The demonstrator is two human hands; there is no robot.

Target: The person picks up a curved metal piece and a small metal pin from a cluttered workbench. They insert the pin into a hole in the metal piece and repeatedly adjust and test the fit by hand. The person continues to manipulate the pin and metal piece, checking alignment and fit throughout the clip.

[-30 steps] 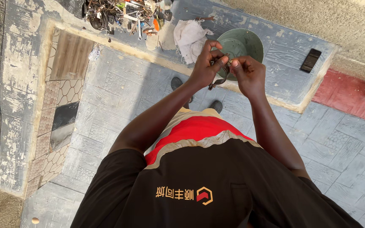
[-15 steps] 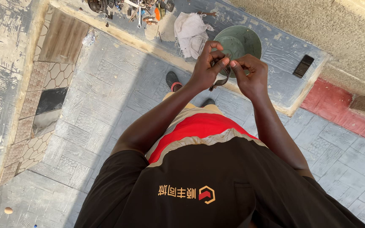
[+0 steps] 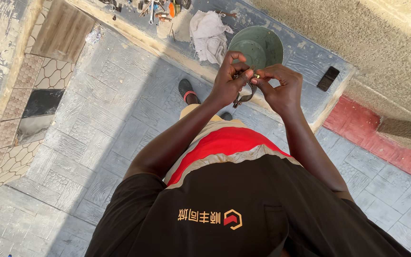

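Both hands meet in front of the chest, above the near edge of the raised grey concrete ledge (image 3: pixel 305 62). The left hand (image 3: pixel 228 82) pinches a small dark metal part with a curved strap-like tail (image 3: pixel 244 97) between thumb and fingertips, its fingers bent tight around the piece. The right hand (image 3: pixel 281 88) grips the same part from the other side, thumb and forefinger closed on a tiny brass-coloured fitting (image 3: pixel 257 75) at its top. As a judgement, the work is midway: the fitting seems to be seated on or coming off the part, and neither piece has been set down. Which way it is going cannot be told.

Just beyond the hands, on the ledge, stands a round dull-green metal bowl (image 3: pixel 258 45), smooth inside with a flat bottom. Beside it, towards the ledge's left end, lies a crumpled off-white cloth (image 3: pixel 208 33), soft and creased, and further left a scatter of small metal tools and parts (image 3: pixel 160 8). A flat black rectangular phone (image 3: pixel 328 78) lies near the ledge's right corner. The ground below is grey stamped paving (image 3: pixel 96 119), rough and grooved.
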